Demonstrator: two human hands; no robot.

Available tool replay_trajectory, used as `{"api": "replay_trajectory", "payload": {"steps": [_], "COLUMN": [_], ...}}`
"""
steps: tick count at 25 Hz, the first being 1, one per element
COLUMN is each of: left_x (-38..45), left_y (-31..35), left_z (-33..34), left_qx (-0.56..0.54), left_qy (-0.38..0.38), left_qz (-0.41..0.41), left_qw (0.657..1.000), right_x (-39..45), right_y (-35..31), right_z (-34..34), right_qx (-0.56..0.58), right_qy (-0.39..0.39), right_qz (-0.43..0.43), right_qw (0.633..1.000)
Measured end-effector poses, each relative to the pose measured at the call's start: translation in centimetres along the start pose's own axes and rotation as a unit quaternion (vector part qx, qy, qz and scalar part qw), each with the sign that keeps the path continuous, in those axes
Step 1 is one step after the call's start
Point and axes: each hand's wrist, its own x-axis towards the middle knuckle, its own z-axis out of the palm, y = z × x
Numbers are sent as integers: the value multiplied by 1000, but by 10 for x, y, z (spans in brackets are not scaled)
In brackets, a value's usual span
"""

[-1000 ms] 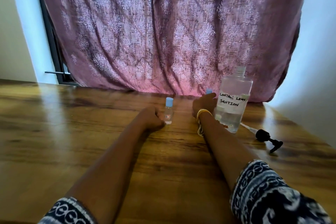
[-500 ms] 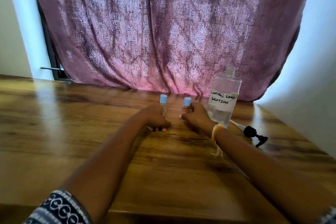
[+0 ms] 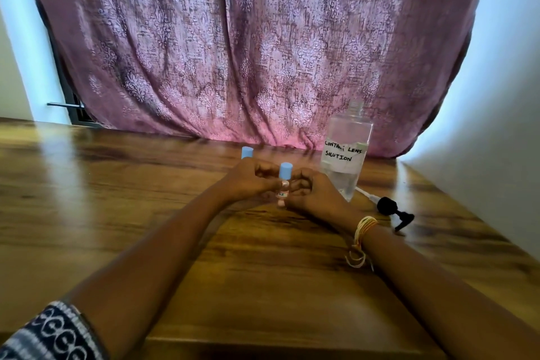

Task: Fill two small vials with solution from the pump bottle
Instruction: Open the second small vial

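Note:
On the wooden table (image 3: 146, 242), a small vial with a blue cap (image 3: 285, 171) stands between my hands. My left hand (image 3: 251, 181) and my right hand (image 3: 317, 197) both pinch its clear body from either side. A second blue-capped vial (image 3: 247, 152) stands behind my left hand, with only its cap showing. The clear bottle labelled "contact lens solution" (image 3: 346, 152) stands just right of my right hand with its neck uncovered. Its black pump head (image 3: 391, 209), tube attached, lies on the table to the right.
A patterned pink curtain (image 3: 248, 52) hangs along the table's far edge. A pale wall (image 3: 482, 155) borders the table on the right. The table's near edge runs just below my forearms.
My right hand has drawn its vial left and closer to me. My left hand has come off the far vial and joined on the nearer one. The camera has tilted slightly.

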Motion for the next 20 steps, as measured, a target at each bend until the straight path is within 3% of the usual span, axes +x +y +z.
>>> {"api": "replay_trajectory", "payload": {"steps": [2, 7, 13, 20], "left_x": [-1, -1, -3, 0], "left_y": [-2, -5, 0, -1], "left_z": [3, 7, 7, 8], "left_qx": [-23, -71, 35, 22], "left_qy": [17, 4, -26, -45], "left_qz": [7, -7, 67, 72], "left_qw": [1000, 997, 997, 996], "right_x": [0, -2, -5, -4], "right_y": [-3, -18, -18, -20], "right_z": [-6, -16, -3, 6], "right_qx": [12, 13, -28, -51], "right_qy": [-5, 110, 150, 174], "right_qz": [-8, -102, -122, -143], "right_qw": [1000, 989, 981, 973]}}
